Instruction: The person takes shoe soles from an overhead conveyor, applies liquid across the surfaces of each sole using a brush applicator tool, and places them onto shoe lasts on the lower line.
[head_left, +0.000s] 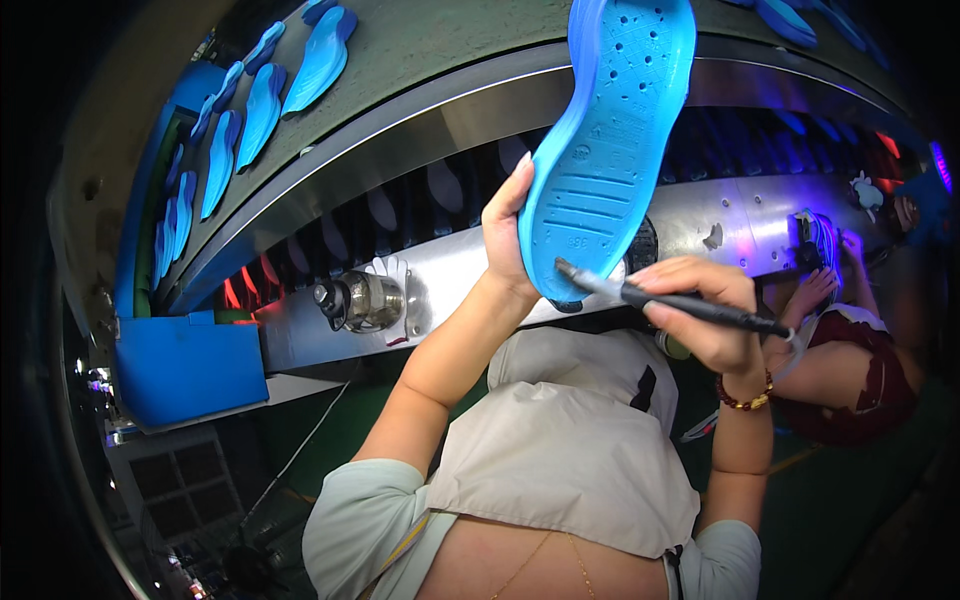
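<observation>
A bright blue shoe sole (600, 150) is held up in front of me, tilted, its heel end toward me and its patterned face with small holes in view. My left hand (506, 232) grips the sole's left edge near the heel; most of its fingers are hidden behind it. In my right hand (715, 310), fingers are closed round a slim brush-like tool (607, 286) with a dark handle and a thin tube at its rear end. The tool's dark tip meets the sole's face at the heel, apparently touching it.
Beyond the metal ledge (440, 275), a dark green belt (430, 50) carries several blue soles (262, 115). A glass jar (375, 300) stands on the ledge near a blue metal box (190, 370). Dark soles fill a lower channel (385, 205). Another person's hands (820, 288) work at the right.
</observation>
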